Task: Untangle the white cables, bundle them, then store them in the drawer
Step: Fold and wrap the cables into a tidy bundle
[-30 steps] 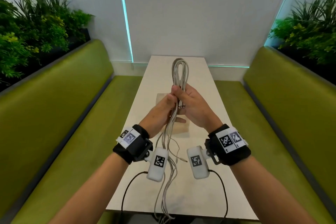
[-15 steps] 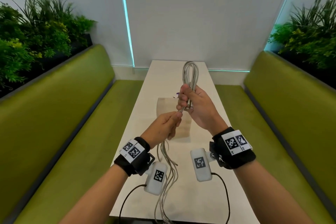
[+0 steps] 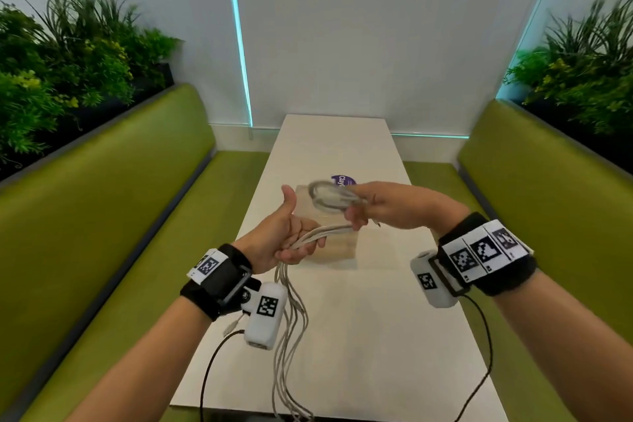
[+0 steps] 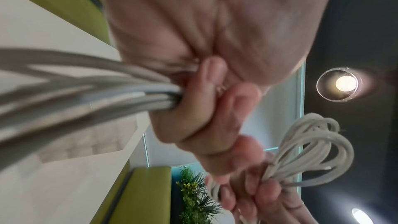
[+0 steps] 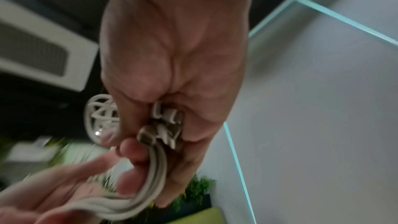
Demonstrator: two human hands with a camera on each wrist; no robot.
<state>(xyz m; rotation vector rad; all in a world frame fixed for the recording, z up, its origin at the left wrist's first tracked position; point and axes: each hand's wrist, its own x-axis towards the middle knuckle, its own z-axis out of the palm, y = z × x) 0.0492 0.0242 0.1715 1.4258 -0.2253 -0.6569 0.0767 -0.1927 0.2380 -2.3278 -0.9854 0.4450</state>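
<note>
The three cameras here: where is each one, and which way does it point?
Head: worn on the head, looking forward and down the table; shows both forearms, left hand and right hand.
Left wrist: looks up along the left palm gripping the cables.
Right wrist: looks up along the right palm pinching the loop.
Shared: all show the cables.

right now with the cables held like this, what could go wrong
1. The right hand grips only the base of the loops; a looser grip could let them spring apart.
2. The tails hang from the left hand past the table edge and may catch on it.
3. The tails also hang beside the left wrist camera and could snag on it.
</note>
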